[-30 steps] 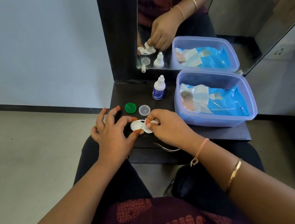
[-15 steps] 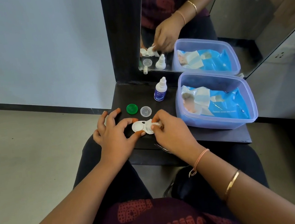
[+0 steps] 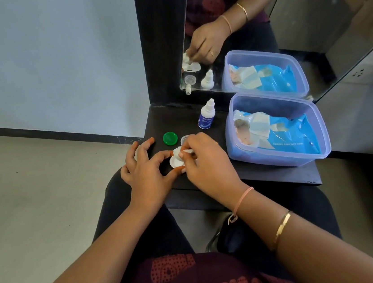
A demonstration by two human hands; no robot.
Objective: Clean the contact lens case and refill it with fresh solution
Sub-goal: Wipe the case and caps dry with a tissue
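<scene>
Pinching the white contact lens case [image 3: 175, 161] between thumb and forefinger, our left hand [image 3: 147, 173] is holding it by its edges while the other three fingers are fanning out above the dark shelf [image 3: 267, 176]. Our right hand [image 3: 207, 165] is curling over the case from the other side, its fingertips gripping a small white piece [image 3: 186, 151] that is touching the well farther from us; we cannot tell what the piece is, nor whether the case is resting on the shelf or is lifted off it. Both wells are showing open and uncapped. We are placing everything else by the case: a green cap [image 3: 170, 138] is lying just beyond it, a clear cap [image 3: 183, 139] is sitting beside the green one and is half hidden behind our right knuckles, and a solution bottle [image 3: 205, 115] with a blue label is standing upright farther back, apart from both caps. Off to the case's right-hand side, a translucent blue tub [image 3: 265, 156] is sitting open, holding a blue wipes pack [image 3: 293, 138] and some folded packets. Beyond the case a mirror [image 3: 308, 32] is repeating the bottle, the tub and our right hand. A pink band and a gold bangle are circling our right wrist.
</scene>
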